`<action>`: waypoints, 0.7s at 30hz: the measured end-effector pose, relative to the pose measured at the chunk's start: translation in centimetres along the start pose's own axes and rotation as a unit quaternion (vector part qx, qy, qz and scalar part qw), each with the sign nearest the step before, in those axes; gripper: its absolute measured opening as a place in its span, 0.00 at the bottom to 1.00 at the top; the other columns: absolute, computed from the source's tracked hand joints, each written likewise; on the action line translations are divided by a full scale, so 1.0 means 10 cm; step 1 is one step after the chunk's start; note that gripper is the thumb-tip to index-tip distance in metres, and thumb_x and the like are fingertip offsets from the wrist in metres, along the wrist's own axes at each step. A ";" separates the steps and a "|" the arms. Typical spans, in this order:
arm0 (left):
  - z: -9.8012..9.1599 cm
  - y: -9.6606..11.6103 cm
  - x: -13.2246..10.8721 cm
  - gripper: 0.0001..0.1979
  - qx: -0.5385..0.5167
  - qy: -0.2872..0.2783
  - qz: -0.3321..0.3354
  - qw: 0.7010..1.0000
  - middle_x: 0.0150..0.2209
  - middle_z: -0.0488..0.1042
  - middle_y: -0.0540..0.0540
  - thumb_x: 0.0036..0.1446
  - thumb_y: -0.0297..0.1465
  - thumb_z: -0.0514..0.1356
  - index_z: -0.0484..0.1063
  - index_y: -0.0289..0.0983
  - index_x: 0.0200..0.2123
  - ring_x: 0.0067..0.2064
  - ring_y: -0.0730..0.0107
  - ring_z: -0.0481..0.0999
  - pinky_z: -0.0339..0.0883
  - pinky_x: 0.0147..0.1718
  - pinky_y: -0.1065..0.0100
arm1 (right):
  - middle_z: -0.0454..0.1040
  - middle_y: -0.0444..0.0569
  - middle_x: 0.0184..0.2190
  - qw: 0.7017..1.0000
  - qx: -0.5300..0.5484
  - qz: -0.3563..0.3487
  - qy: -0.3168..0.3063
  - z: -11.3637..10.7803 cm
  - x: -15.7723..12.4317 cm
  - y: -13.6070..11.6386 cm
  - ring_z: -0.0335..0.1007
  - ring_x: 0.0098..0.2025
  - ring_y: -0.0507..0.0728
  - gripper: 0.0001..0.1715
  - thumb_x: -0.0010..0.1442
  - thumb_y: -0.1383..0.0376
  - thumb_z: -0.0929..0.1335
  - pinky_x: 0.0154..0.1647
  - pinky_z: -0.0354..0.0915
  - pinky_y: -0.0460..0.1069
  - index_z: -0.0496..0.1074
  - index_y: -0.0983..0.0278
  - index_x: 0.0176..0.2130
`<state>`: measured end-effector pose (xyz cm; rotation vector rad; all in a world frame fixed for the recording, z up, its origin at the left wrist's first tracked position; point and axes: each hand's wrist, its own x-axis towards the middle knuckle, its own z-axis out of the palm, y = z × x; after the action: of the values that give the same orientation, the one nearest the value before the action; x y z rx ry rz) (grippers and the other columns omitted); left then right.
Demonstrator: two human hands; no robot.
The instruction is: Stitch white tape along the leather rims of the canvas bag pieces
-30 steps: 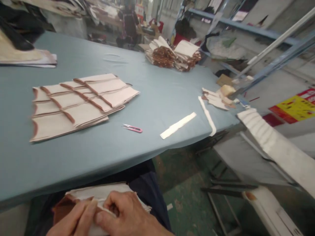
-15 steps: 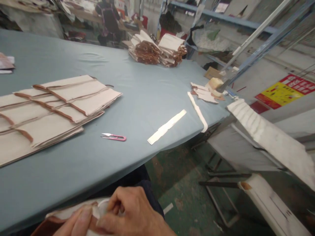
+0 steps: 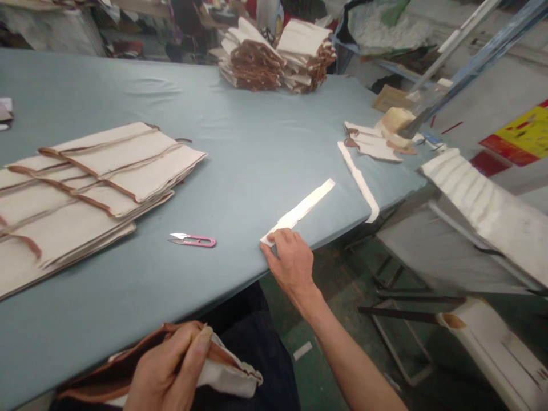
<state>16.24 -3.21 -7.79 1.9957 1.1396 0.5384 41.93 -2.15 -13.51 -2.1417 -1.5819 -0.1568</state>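
My left hand (image 3: 166, 365) is closed on the edge of a cream fabric bag (image 3: 229, 371) with brown trim, held over my lap below the table edge. The bag's lower part is cut off by the frame. My right hand (image 3: 293, 260) reaches onto the table, thumb and fingers pinched at the near end of a white strip (image 3: 306, 204), which still lies on the cloth. Left of that hand is a pair of pink-handled thread snips (image 3: 192, 240), lying untouched with blades pointing left.
Stacked cream fabric pieces with brown straps (image 3: 98, 188) lie on the blue-covered table (image 3: 231, 148) at left. Two bundles of cream and brown pieces (image 3: 257, 63) stand at the back. A second white strip (image 3: 358, 181) lies near the right edge, close to a metal pole (image 3: 454, 85).
My right hand has left the bag and moved up and right to the white strip on the table. My left hand still holds the bag. The view has shifted slightly.
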 end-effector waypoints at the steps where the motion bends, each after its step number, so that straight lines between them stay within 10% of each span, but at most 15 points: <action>1: 0.01 0.00 0.02 0.22 0.005 -0.003 0.012 1.000 0.19 0.69 0.54 0.69 0.39 0.54 0.66 0.40 0.21 0.22 0.72 0.71 0.66 0.25 0.73 | 0.81 0.51 0.40 1.000 0.005 0.002 0.002 0.01 -0.01 0.01 0.72 0.41 0.61 0.05 0.69 0.62 0.72 0.41 0.63 0.52 0.76 0.61 0.40; 9: 0.12 0.11 0.24 0.16 0.028 0.087 -0.057 0.994 0.20 0.74 0.56 0.62 0.47 0.62 0.71 0.41 0.31 0.20 0.70 0.74 0.64 0.22 0.71 | 0.83 0.46 0.40 0.995 0.088 0.030 0.019 0.01 -0.07 0.00 0.74 0.41 0.57 0.11 0.71 0.68 0.67 0.45 0.61 0.51 0.76 0.60 0.35; 21: 0.49 0.31 0.90 0.18 0.003 -0.071 -0.055 0.996 0.19 0.62 0.58 0.64 0.40 0.53 0.72 0.36 0.50 0.23 0.66 0.66 0.54 0.29 0.67 | 0.84 0.44 0.38 0.987 0.153 0.050 0.004 -0.06 -0.07 -0.06 0.76 0.42 0.58 0.11 0.66 0.69 0.68 0.47 0.62 0.53 0.76 0.60 0.32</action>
<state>25.81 1.60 -8.49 1.9298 1.1556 0.3329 41.23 -2.90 -13.07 -1.9707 -1.3886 0.1054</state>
